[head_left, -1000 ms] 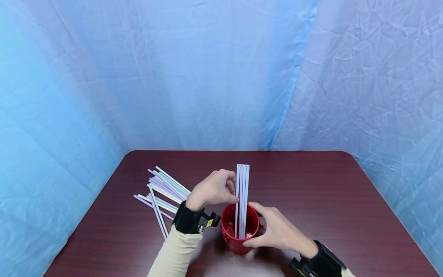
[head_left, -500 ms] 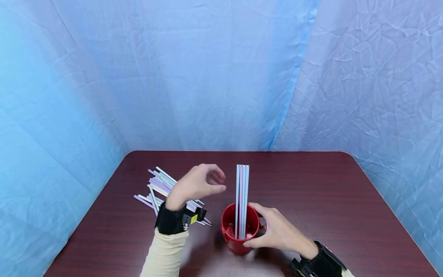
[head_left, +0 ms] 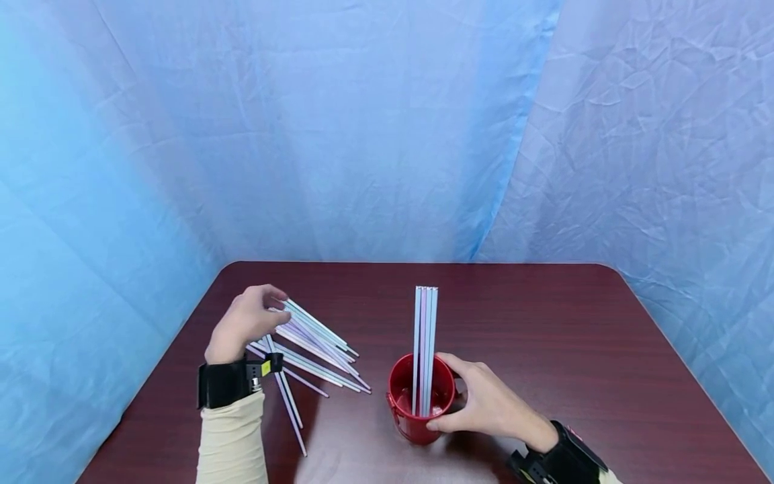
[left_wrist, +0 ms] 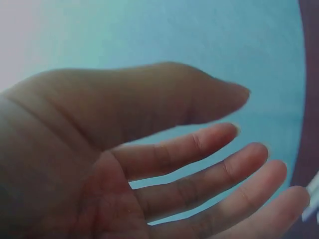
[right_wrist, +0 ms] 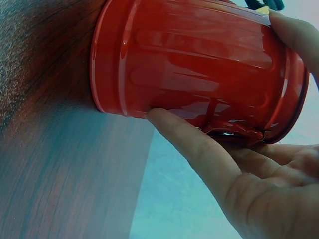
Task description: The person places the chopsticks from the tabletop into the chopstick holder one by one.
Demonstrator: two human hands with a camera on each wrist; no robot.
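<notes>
Straws lay fanned on the table's left side, long axes running far-left to near-right, far ends just under the left hand, fingers loose, holding nothing. Right hand gripped the red mug, near centre, four straws upright inside. No readable writing.

The red bucket looks like glossy painted metal; the table polished dark wood; the backdrop creased matt cloth.
</notes>
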